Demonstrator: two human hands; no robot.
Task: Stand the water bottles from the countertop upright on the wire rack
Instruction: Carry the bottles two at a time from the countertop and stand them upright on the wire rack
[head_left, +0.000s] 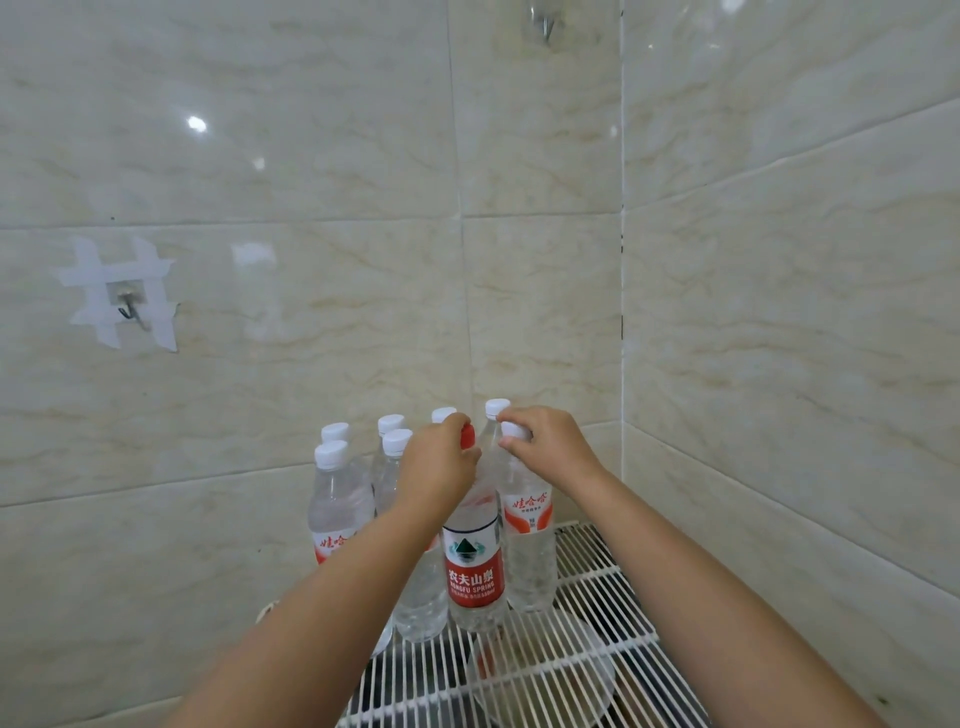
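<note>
A corner of glossy cream marble-patterned wall tiles encloses the scene on the back and right. On the left part of the back wall a small metal hook is fixed under crossed strips of pale tape. Near the top, a blurred metal fitting shows on the tile.

Below, a white wire rack reaches into the corner. A group of clear water bottles stands upright on it, packed close together. Behind and to the left are several white-capped bottles, with red-and-white labels visible on the nearest ones; their caps crowd the space just beside both hands. Under the rack's wires, a round transparent object is dimly visible; what it is cannot be told.

At the front of the group stands a red-capped bottle with a red Nongfu Spring label, its base on the wires. The left hand is clenched around its neck, fingers wrapped just below the red cap, which peeks out above the knuckles.

Touching it on the right is a white-capped Wahaha bottle, also upright on the rack. The right hand grips its cap from above, fingers curled over the top. The left forearm crosses in front of the bottles behind it, hiding their lower parts.
</note>
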